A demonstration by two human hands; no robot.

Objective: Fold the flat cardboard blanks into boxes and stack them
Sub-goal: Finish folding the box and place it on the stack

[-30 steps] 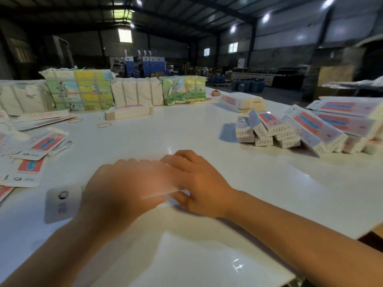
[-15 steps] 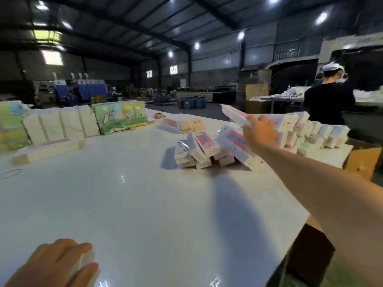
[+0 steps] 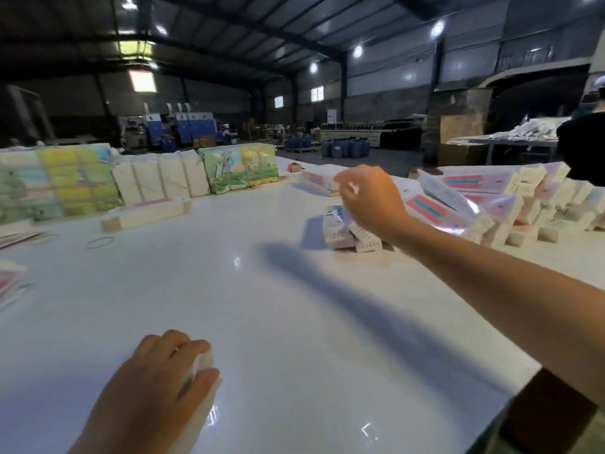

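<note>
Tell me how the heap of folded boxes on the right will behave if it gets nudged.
The heap will probably slide or topple: its boxes lean at loose angles. They look like light, hollow card, so they should shift easily on the glossy table. The right hand hovers over its near end.

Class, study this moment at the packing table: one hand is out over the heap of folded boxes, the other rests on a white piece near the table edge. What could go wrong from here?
1. The right hand hangs over the folded boxes, which lean loosely on one another; a careless brush may topple them.
2. The left hand holds a white box near the table edge, unwatched; it could get crushed or slip off.
</note>
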